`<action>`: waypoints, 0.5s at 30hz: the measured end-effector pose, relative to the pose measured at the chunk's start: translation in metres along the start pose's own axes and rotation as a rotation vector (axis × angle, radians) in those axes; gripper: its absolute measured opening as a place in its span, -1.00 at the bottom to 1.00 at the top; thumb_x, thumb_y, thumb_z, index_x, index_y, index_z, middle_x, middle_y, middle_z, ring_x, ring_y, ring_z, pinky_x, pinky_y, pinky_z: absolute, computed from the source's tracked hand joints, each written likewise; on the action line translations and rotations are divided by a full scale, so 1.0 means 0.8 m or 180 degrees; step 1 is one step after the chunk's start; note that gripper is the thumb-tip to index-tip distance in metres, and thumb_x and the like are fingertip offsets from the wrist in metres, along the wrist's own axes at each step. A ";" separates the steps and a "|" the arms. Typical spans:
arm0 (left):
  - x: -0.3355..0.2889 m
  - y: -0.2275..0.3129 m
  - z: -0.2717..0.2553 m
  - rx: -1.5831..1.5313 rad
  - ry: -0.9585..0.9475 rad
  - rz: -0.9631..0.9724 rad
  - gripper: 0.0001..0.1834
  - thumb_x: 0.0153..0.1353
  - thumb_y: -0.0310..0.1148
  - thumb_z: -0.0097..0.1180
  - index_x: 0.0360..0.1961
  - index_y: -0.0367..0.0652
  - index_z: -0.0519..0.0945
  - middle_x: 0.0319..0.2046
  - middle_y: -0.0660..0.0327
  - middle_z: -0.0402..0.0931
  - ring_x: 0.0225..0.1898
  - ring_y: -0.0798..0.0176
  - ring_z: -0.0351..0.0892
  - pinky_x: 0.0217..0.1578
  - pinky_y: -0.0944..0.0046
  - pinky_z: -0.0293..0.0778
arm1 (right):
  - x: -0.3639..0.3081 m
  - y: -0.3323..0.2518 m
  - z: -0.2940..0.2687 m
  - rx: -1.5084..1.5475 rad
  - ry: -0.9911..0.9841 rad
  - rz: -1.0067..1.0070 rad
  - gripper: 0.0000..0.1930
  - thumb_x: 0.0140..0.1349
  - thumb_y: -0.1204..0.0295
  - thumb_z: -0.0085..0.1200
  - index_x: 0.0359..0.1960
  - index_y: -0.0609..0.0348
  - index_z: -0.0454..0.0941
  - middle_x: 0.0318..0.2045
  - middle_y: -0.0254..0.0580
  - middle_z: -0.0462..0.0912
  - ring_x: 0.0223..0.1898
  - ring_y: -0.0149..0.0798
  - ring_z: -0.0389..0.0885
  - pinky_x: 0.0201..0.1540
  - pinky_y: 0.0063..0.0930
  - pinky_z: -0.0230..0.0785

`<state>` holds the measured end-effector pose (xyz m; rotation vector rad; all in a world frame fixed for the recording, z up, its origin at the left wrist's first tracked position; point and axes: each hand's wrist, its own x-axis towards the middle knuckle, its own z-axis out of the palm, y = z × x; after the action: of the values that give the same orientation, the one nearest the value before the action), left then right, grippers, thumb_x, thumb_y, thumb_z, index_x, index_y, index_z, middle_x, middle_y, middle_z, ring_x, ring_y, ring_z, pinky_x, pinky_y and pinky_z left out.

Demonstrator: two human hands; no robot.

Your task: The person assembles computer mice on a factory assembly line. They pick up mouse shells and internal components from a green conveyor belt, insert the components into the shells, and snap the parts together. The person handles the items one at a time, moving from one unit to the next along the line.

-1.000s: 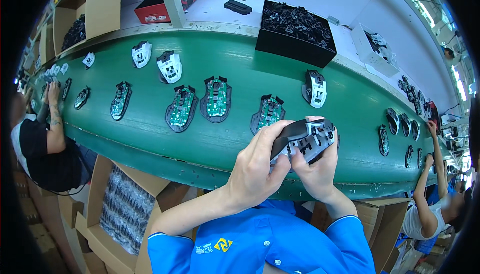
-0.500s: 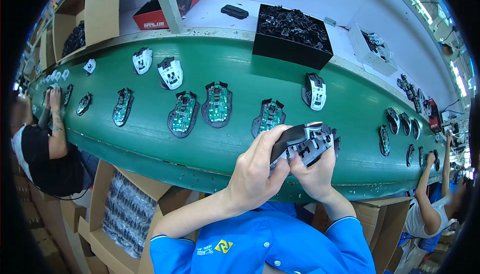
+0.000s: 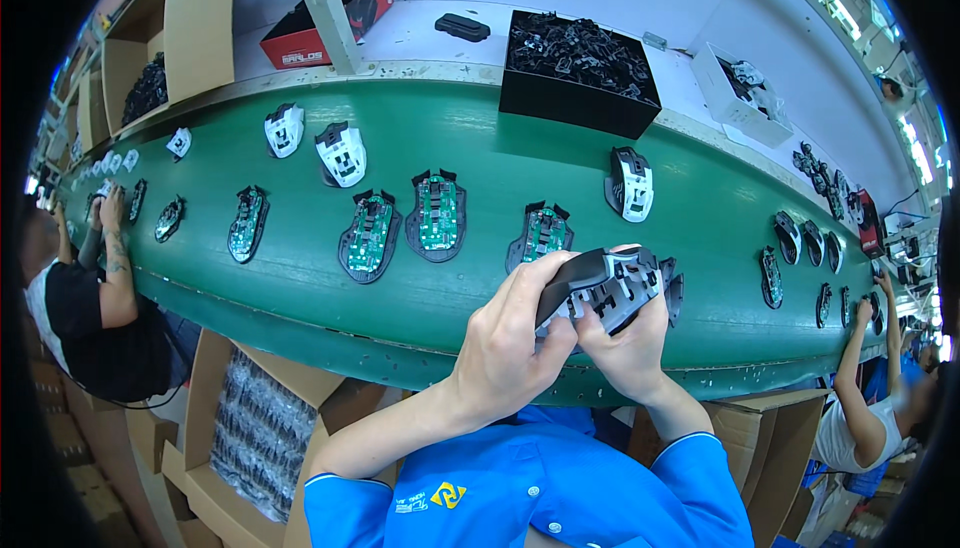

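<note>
Left hand curled over near-left end of mouse shell, right hand cupping beneath; both grips pinching it. Long axis left-right, underside ribs upward, above green worktop.

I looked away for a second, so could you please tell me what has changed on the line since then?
The mouse bases on the green belt have drifted slightly left. Both hands, left and right, still hold the mouse shell above the belt, grip unchanged.
</note>
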<state>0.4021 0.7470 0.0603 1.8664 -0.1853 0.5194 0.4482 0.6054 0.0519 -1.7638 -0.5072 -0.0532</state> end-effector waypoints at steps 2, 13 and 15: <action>0.004 -0.001 -0.004 0.0227 -0.0094 0.0155 -0.40 0.00 -0.59 0.06 0.15 -0.36 0.26 -0.21 0.00 0.49 -0.35 0.22 0.55 -0.32 0.29 0.49 | 0.002 -0.005 -0.004 0.0012 -0.0143 0.0139 -0.52 -0.10 0.58 0.21 -0.09 0.29 0.32 -0.31 -0.24 0.47 -0.31 -0.48 0.47 -0.25 -0.59 0.38; 0.064 -0.012 -0.013 0.0879 -0.0708 -0.0783 -0.21 -0.02 -0.20 0.24 0.23 -0.20 0.20 -0.04 -0.01 0.37 -0.11 0.03 0.48 -0.19 0.13 0.48 | 0.116 0.123 -0.243 -0.4922 0.0769 0.0013 -0.58 -0.07 0.47 0.17 -0.09 0.11 0.41 -0.25 -0.15 0.40 -0.21 -0.11 0.51 -0.33 -0.23 0.49; 0.087 -0.069 0.041 0.1518 -0.0742 0.0105 -0.24 0.02 -0.19 0.22 0.23 -0.20 0.22 -0.01 0.00 0.37 -0.04 0.03 0.43 -0.16 0.06 0.50 | 0.102 0.173 -0.257 -0.5296 0.0605 -0.0237 -0.55 -0.12 0.55 0.18 -0.09 0.06 0.43 -0.25 -0.18 0.37 -0.17 -0.12 0.45 -0.33 -0.28 0.50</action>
<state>0.4933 0.7448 0.0346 2.3949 -0.2641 0.3877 0.6200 0.4149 0.0035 -3.2796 -0.3585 -0.9041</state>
